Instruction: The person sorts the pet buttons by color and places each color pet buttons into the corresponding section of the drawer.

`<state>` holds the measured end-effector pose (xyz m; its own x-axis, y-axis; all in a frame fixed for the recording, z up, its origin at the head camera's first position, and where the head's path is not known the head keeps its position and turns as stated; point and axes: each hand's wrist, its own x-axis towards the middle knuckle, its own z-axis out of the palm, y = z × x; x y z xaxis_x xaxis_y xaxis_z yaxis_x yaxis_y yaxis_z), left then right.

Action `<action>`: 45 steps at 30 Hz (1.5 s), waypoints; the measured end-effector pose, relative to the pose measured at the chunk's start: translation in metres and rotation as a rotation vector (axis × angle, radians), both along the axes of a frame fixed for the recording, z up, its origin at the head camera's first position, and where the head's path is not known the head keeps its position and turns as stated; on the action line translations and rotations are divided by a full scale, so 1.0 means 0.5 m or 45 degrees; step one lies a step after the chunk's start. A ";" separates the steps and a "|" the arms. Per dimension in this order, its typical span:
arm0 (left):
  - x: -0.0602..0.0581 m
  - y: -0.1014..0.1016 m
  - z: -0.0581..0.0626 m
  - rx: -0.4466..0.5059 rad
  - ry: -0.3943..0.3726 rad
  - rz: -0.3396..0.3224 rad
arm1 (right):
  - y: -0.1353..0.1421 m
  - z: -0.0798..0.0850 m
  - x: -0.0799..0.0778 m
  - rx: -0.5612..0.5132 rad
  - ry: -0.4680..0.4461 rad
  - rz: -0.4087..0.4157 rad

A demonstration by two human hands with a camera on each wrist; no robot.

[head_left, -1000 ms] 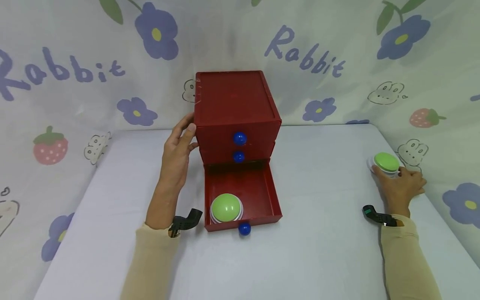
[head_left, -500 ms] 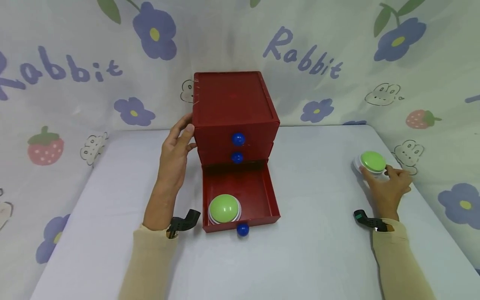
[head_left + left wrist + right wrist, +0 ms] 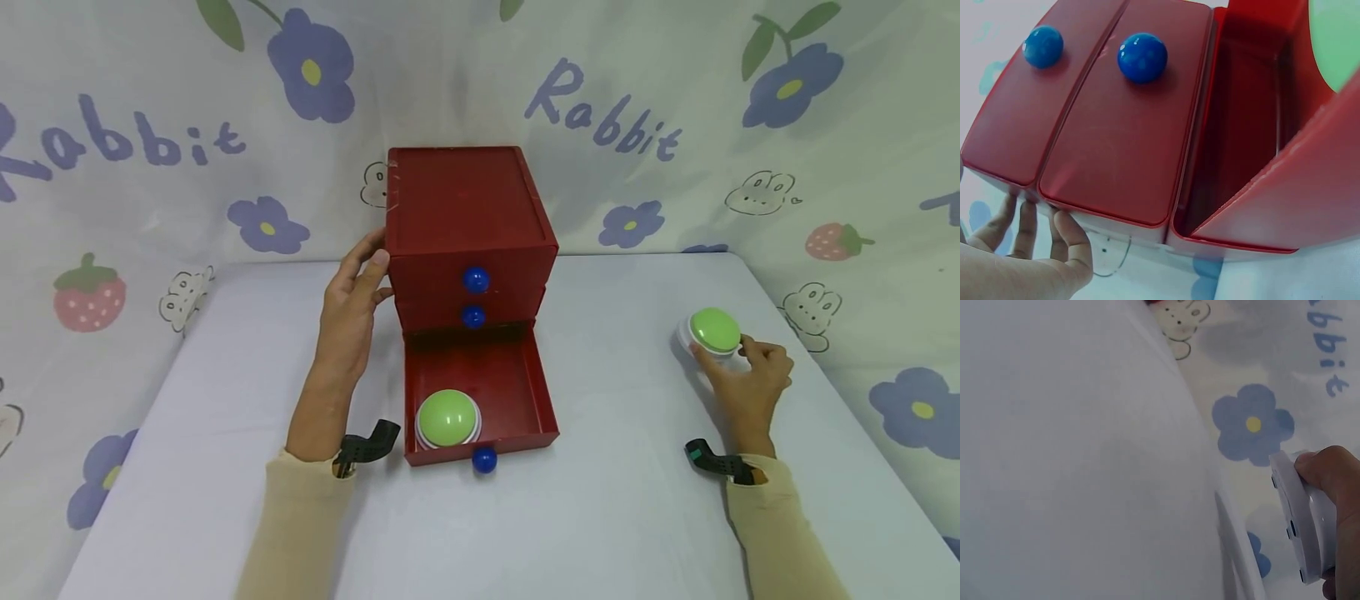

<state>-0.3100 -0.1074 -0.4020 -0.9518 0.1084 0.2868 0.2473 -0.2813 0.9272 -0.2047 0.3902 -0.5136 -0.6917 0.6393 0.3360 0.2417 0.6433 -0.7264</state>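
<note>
A red drawer unit [image 3: 468, 200] with blue knobs stands at the middle back of the table. Its bottom drawer [image 3: 517, 408] is pulled out. In the drawer's front left corner sits a round green push button [image 3: 447, 418] with a white base. My left hand [image 3: 351, 321] rests against the unit's left side, and its fingertips touch that side in the left wrist view. On the right, my right hand [image 3: 746, 387] pinches a second green push button [image 3: 715, 331] by its white base. In the right wrist view this button's white underside [image 3: 1294, 519] shows, tilted off the table.
White cloth [image 3: 615, 500] covers the table. A patterned curtain [image 3: 637, 67] with flowers and rabbits hangs behind it and along both sides. The two upper drawers [image 3: 517, 275] are closed, each with a blue knob. A black wrist camera [image 3: 716, 460] sits at each wrist.
My right hand has moved left with the push button, away from the table's right edge. The left hand stays at the unit's side, and the drawer has not moved.
</note>
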 end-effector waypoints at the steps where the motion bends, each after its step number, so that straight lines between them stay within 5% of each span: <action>1: 0.000 0.000 0.000 -0.001 0.000 0.001 | -0.006 0.000 0.001 0.018 0.008 0.016; 17: -0.001 -0.001 -0.002 -0.002 -0.003 -0.001 | -0.085 0.008 0.012 0.103 0.209 0.170; 45: -0.005 0.002 -0.002 0.009 -0.001 -0.004 | -0.240 0.037 0.055 0.149 0.345 0.405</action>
